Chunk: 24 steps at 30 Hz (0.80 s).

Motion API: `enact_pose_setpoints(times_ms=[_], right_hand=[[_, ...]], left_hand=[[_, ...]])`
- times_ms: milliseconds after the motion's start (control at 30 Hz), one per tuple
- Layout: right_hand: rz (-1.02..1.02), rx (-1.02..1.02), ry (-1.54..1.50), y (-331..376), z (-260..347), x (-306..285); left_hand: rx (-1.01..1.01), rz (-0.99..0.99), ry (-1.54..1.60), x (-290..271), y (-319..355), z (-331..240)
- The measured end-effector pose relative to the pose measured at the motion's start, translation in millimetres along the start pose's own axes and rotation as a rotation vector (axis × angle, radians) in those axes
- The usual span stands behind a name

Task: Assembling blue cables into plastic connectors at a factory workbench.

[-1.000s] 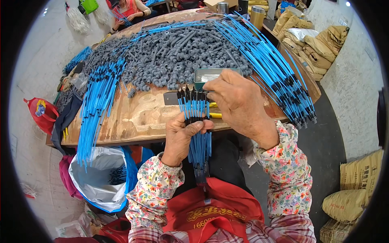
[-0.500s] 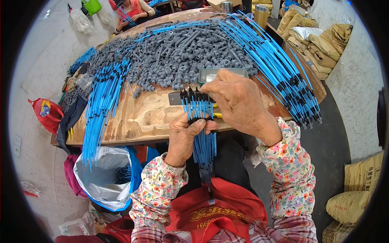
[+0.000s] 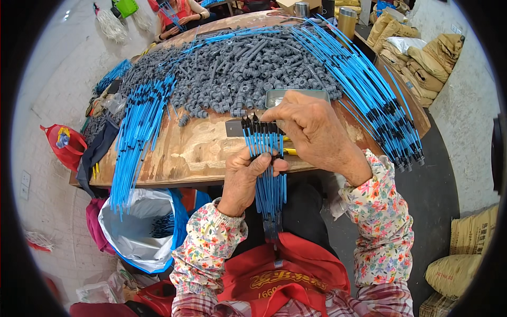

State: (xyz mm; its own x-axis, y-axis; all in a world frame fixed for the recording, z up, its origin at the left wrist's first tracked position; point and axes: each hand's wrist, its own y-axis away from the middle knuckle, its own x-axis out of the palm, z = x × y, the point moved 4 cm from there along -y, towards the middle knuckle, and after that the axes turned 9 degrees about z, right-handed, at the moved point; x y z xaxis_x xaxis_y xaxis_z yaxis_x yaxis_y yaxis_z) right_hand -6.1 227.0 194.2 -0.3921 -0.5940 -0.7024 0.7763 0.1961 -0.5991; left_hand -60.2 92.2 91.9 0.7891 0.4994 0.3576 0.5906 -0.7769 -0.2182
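A bundle of thin blue rods with black tips (image 3: 268, 193) stands upright in front of me at the table's front edge. My left hand (image 3: 248, 171) is closed around it below the tips, the thumb lying across the front. At the top of the bundle, my right hand (image 3: 311, 127) is closed in a pinch at the black ends. Whatever lies between its fingertips is too small or hidden to make out. Just beyond the right hand sits a shallow green-rimmed tray (image 3: 301, 95) with small white or silvery pieces, partly covered by that hand. A dark flat block (image 3: 233, 128) lies behind the bundle.
A heap of grey plastic fittings (image 3: 237, 68) covers the wooden table's (image 3: 179, 158) middle. Blue rods lie at left (image 3: 140, 121) and right (image 3: 364, 95). A lined bag (image 3: 140, 227) stands below the left edge. Sacks (image 3: 422, 63) are stacked at far right; a person (image 3: 182, 16) sits across.
The view has shifted slightly, so the scene sits a little farther right. My right fingers remain at the black tips, and my left hand keeps its hold on the bundle.
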Motion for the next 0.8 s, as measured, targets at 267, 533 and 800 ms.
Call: enact_pose_setpoints(times_ms=[267,533,800], right_hand=[[0.006,0.040,0.039,-0.6,3.1,1.6],[0.034,-0.005,0.035,-3.2,3.3,2.0],[0.016,0.032,0.034,-1.5,5.1,3.0]], left_hand=[[-0.015,0.015,-0.008,-2.8,0.2,0.6],[-0.045,0.000,-0.017,-3.8,1.6,1.1],[-0.034,-0.001,-0.001,-6.3,0.9,1.0]])
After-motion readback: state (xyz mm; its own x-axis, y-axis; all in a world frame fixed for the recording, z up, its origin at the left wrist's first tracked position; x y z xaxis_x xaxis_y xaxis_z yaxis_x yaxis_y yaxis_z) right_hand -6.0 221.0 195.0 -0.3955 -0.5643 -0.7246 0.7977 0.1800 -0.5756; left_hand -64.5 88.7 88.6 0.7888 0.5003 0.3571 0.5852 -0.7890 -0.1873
